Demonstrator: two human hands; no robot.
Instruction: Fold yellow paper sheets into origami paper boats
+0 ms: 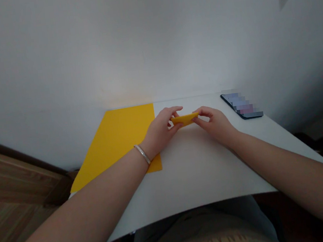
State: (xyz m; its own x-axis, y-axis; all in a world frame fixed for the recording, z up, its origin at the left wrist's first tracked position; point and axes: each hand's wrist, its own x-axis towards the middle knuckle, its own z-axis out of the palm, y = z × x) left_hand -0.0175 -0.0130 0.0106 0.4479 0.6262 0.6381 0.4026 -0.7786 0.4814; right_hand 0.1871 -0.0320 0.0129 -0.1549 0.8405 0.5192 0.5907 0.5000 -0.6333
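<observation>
A small folded piece of yellow paper (185,119) is held just above the white table (202,163), between both hands. My left hand (161,131) pinches its left end with fingers curled round it; a silver bangle sits on that wrist. My right hand (213,122) pinches the right end with thumb and fingertips. A large flat sheet of yellow paper (117,142) lies on the table's left part, partly under my left wrist.
A dark phone (242,106) lies at the table's far right corner. A plain white wall stands right behind the table. Wooden floor shows at the left. The table's near edge is over my lap.
</observation>
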